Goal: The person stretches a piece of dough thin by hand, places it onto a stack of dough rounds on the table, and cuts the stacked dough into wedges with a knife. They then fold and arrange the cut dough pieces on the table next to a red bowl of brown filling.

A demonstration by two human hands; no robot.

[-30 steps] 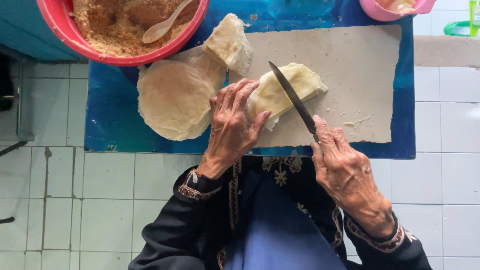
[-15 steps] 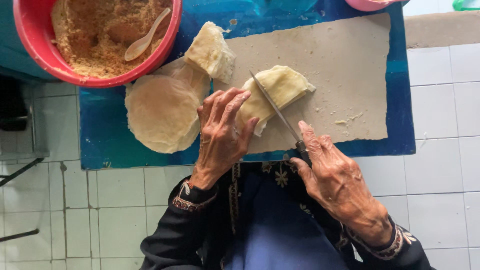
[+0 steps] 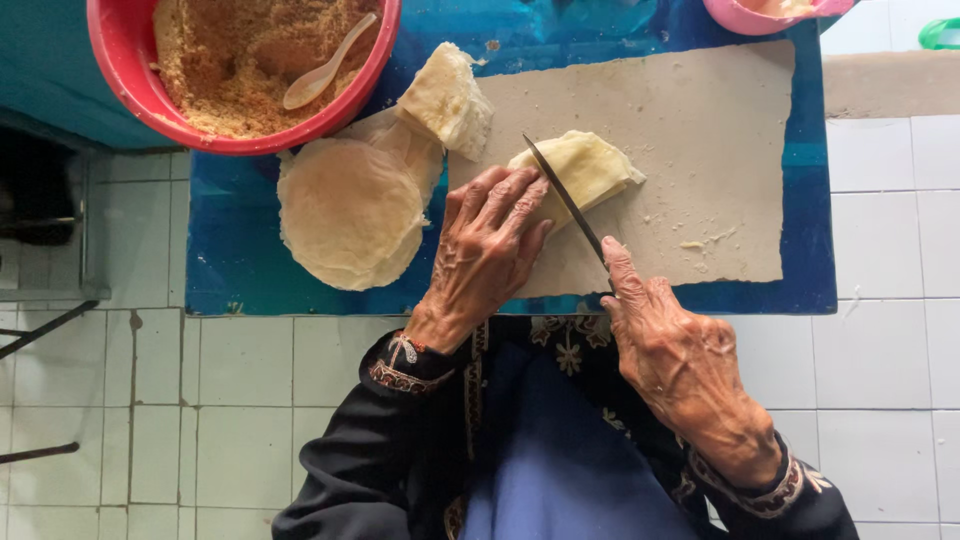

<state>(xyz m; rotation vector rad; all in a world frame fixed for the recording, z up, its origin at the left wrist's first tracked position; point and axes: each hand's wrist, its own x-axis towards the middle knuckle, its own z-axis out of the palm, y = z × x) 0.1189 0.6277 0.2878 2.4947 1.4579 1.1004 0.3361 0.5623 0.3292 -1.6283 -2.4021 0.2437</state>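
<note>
Left hand [image 3: 485,250] flat on folded dough [image 3: 585,170], right hand [image 3: 675,350] gripping knife [image 3: 565,200] across it

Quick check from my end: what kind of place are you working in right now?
Probably a home kitchen or small food-prep spot, worked low over a white tiled floor. The right hand cuts folded dough with a knife, beside stacked round wrappers and a red bowl of crumbly filling.

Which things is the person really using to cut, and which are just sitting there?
In use:
- left hand, pressing the folded pancake
- right hand, holding the knife
- paper sheet under the pancake

Just sitting:
- stack of round pancakes
- folded piece beside it
- red bowl of crumbs with spoon
- pink bowl
</note>
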